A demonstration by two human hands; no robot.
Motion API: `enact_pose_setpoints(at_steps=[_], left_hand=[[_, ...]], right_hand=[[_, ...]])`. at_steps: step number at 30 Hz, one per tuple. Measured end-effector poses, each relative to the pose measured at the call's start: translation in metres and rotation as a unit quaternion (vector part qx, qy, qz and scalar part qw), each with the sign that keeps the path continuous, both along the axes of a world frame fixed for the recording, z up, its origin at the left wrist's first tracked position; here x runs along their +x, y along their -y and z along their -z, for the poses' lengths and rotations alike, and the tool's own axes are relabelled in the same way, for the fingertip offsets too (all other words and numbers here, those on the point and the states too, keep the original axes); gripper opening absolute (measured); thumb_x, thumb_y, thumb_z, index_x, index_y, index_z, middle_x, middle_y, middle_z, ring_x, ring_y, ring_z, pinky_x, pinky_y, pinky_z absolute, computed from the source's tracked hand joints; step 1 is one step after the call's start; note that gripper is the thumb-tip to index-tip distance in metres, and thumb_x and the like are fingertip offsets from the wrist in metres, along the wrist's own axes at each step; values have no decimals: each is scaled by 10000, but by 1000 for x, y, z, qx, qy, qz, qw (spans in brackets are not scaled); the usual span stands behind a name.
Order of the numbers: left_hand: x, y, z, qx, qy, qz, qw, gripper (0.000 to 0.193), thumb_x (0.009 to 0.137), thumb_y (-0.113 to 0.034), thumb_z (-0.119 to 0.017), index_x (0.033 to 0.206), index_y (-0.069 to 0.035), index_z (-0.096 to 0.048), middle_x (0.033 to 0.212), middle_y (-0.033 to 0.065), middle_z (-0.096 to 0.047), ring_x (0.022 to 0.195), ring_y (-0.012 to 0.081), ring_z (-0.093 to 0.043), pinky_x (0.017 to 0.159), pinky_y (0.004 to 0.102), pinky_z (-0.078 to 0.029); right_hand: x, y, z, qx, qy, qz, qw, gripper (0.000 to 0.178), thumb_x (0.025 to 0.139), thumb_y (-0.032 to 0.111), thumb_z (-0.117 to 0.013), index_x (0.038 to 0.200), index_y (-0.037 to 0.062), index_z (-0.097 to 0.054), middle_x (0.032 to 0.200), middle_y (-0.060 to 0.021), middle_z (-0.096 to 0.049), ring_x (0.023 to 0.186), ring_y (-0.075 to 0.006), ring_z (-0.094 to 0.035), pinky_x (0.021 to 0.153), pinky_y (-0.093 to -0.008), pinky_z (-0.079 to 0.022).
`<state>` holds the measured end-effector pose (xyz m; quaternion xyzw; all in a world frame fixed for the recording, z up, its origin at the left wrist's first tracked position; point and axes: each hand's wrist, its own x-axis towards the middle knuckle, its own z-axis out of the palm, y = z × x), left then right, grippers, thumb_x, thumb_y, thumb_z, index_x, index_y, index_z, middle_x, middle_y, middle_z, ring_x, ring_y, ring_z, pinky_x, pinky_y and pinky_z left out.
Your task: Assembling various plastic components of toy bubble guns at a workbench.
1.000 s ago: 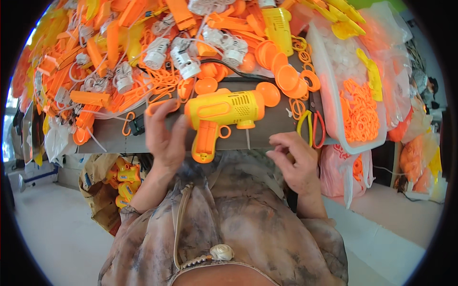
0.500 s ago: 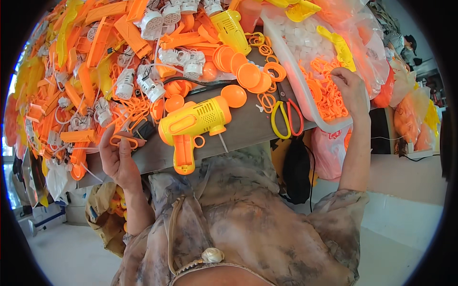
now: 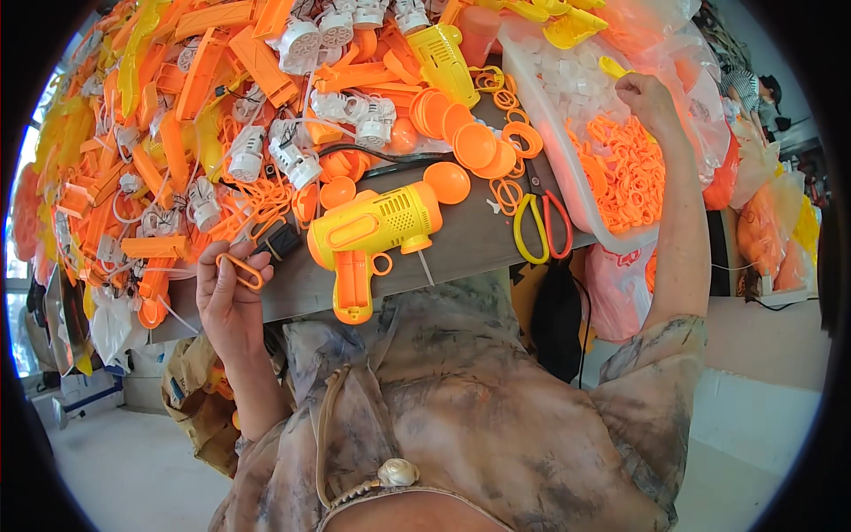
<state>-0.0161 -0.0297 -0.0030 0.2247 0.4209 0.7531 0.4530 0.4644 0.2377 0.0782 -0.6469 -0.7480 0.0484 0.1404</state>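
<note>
My left hand [image 3: 229, 297] pinches an orange oval ring [image 3: 243, 274] near the table's front edge, in front of the pile. Over the long white bin [image 3: 568, 199] on the right, my right hand [image 3: 650, 102] has its fingers curled together; what they hold, if anything, is hidden. It covers most of a yellow plastic piece [image 3: 612, 67]. Below that hand lie many small orange rings [image 3: 620, 168], and farther back in the bin are translucent white caps [image 3: 567, 82]. Between my hands a yellow and orange toy gun [image 3: 377, 226] lies on its side, its handle toward me.
Red and yellow scissors [image 3: 543, 222] lie beside the bin. Orange round discs [image 3: 474, 144] sit behind the toy gun. A large heap of orange housings [image 3: 202, 75] and white motor units [image 3: 246, 155] covers the left. Plastic bags [image 3: 696, 106] crowd the bin's right side.
My right hand has moved up and away from the orange rings, over the yellow piece. My left hand has turned the orange oval ring more upright. The view has shifted slightly.
</note>
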Motion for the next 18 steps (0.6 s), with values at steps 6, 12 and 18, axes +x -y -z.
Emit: enact_pose_setpoints(at_steps=[6, 12, 18], left_hand=[[-7, 2, 20, 34, -4, 72, 997, 223, 940, -48, -434, 1144, 23, -488, 927, 152, -587, 670, 167, -573, 568, 264, -470], [-3, 1, 18, 18, -10, 89, 996, 164, 933, -49, -451, 1072, 20, -503, 893, 137, -584, 586, 134, -511, 504, 242, -409], [5, 4, 18, -20, -30, 47, 998, 168, 931, -39, -449, 1070, 27, -516, 866, 146, -596, 513, 145, -501, 470, 242, -409]], right_hand=[[-41, -7, 22, -42, -101, -44, 993, 203, 816, 167, -575, 912, -3, -630, 812, -56, -628, 709, -154, -566, 632, -301, -477], [-74, -13, 37, 22, -82, -62, 994, 212, 800, 182, -567, 894, 12, -650, 777, -119, -638, 704, -214, -599, 667, -333, -464], [-75, -11, 37, 11, -143, -31, 989, 209, 823, 178, -573, 930, 12, -640, 780, -63, -616, 665, -140, -560, 630, -280, -467]])
